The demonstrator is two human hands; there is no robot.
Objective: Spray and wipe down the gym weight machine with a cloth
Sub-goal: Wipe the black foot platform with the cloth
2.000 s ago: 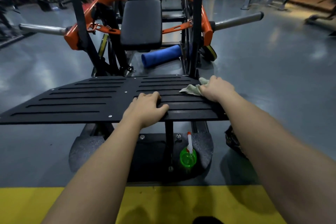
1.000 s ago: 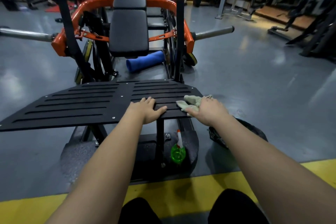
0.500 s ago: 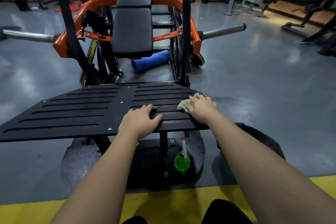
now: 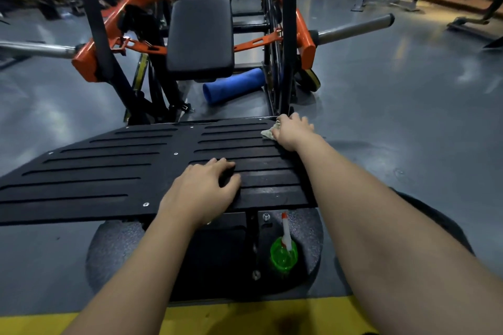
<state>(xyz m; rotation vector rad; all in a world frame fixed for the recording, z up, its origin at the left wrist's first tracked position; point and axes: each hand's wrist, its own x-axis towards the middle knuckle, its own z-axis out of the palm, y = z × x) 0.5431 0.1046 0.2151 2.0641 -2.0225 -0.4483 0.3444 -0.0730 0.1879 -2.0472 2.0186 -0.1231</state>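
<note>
Since half a second ago, my right hand (image 4: 294, 130) has slid the cloth (image 4: 268, 133) away from me, from the middle of the footplate's right side up to its far right corner, right by the base of the black upright post (image 4: 288, 35). That hand lies palm down on the cloth, fingers curled over it and pressing it against the black ribbed footplate (image 4: 109, 171); only a pale, crumpled edge of the cloth shows to the left of my knuckles. My left hand (image 4: 202, 190) has not shifted: it rests near the front edge of the footplate, fingers loosely bent and spread on the ribs, gripping nothing. Both of my forearms are bare and reach forward from the bottom of the view. Below the front edge of the footplate, on the speckled round base (image 4: 114, 247) of the machine, stands the green spray bottle (image 4: 283, 253) with its white and red nozzle pointing up, well apart from both hands. Beyond the footplate rise the black padded backrest (image 4: 201, 35) and the orange frame (image 4: 87, 62), with steel bars (image 4: 353, 28) sticking out to each side. A blue foam roller (image 4: 234, 85) lies on the grey floor (image 4: 394, 117) under the backrest. A yellow strip (image 4: 245, 318) crosses the floor nearest me.
</note>
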